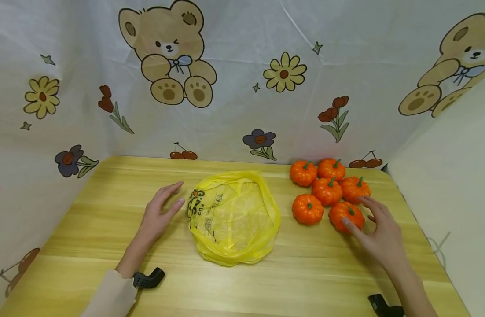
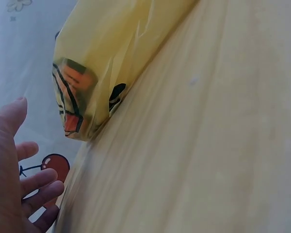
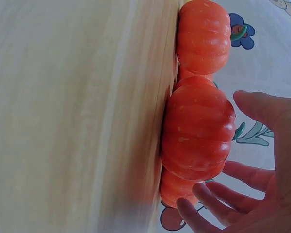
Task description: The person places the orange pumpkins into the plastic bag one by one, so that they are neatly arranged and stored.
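Observation:
My right hand [image 1: 379, 235] hovers with spread fingers around the nearest small orange pumpkin [image 1: 341, 215], thumb on its near left and fingers to its right. In the right wrist view that pumpkin [image 3: 199, 128] stands on the table between thumb and fingers, which are not closed round it. Several more orange pumpkins with green stems, such as the front left one [image 1: 307, 209], cluster beside it. A yellow plastic bag [image 1: 234, 220] with dark print lies mouth up and spread wide in the middle. Left of the bag, my left hand [image 1: 157, 215] is held with relaxed fingers, holding nothing.
The light wood table [image 1: 226, 290] backs onto a white cloth [image 1: 234, 66] printed with bears and flowers. A pale wall or panel [image 1: 456, 185] borders the right side. Dark wrist devices [image 1: 148, 278] sit at both wrists.

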